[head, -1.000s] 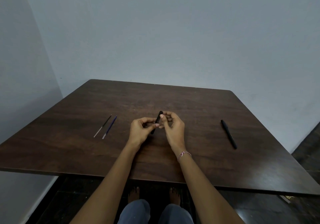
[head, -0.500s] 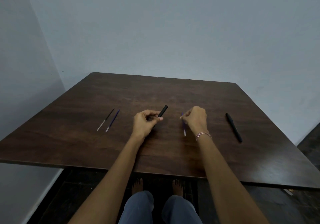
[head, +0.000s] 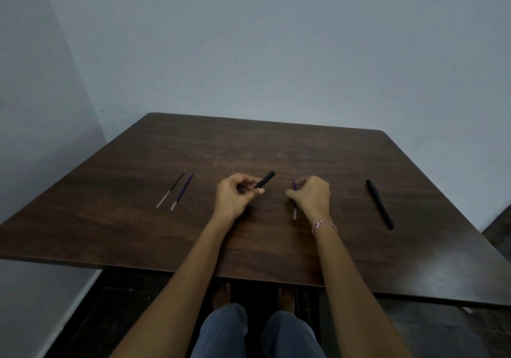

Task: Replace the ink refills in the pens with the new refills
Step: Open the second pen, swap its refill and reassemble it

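Observation:
My left hand (head: 235, 196) grips a black pen barrel (head: 266, 179) that sticks up and to the right from my fingers. My right hand (head: 311, 197) pinches a thin blue refill (head: 294, 211); its clear lower end points toward me, just above the table. Two more refills lie side by side at the left: a dark one (head: 171, 192) and a blue one (head: 182, 191). A second black pen (head: 379, 203) lies whole at the right.
The dark wooden table (head: 138, 233) stands against a grey wall, with another wall close on the left. My knees and bare feet show below its near edge.
A second ago both hands met on the black pen at the centre. They have since parted: the right hand drew the blue refill out to the right, the left kept the barrel.

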`<state>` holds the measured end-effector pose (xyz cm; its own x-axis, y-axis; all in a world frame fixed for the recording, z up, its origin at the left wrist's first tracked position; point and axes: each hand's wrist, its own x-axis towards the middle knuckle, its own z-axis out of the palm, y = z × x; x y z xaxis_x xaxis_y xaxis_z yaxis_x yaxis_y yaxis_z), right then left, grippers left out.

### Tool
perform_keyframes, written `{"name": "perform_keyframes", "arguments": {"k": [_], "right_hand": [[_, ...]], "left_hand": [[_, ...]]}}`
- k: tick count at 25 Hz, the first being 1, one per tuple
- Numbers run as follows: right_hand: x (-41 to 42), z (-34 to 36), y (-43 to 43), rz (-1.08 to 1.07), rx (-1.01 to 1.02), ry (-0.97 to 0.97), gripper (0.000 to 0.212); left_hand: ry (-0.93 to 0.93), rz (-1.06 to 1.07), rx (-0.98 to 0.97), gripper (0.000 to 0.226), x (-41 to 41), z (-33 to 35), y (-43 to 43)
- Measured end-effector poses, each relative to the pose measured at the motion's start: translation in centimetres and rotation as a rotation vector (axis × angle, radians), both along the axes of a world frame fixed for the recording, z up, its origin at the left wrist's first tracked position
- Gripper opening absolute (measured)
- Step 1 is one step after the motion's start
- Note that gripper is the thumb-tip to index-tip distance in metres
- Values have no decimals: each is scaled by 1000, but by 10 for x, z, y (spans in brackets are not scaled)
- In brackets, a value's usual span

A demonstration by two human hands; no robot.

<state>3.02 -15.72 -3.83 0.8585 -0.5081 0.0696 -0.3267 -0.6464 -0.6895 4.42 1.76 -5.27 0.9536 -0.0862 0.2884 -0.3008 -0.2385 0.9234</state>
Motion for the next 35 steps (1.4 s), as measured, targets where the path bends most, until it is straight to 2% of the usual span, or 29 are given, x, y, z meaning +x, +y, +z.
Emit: {"name": "perform_keyframes", "arguments": {"k": [4, 10, 14, 19, 25, 35], "right_hand": [[-9, -9, -8, -51, 277, -202, 33], [-7, -2, -12, -19, 949, -387, 21], [-10, 4, -10, -8, 1141, -540, 18], [-10, 5, -12, 8, 1186, -720, 18], [-12, 7, -9, 64, 1156, -837, 17], [-14, 7, -5, 99, 1044, -851, 18]], "left_hand": [[-5, -8, -13, 23, 0, -1, -1], [-7, -42, 12, 27, -1, -1, 0], [-39, -38, 52, 30, -2, -1, -1], [-63, -54, 90, 29, -3, -1, -2], [-67, -101, 112, 29, -5, 0, -2], [-43, -131, 126, 25, -8, 3, -1]]}}
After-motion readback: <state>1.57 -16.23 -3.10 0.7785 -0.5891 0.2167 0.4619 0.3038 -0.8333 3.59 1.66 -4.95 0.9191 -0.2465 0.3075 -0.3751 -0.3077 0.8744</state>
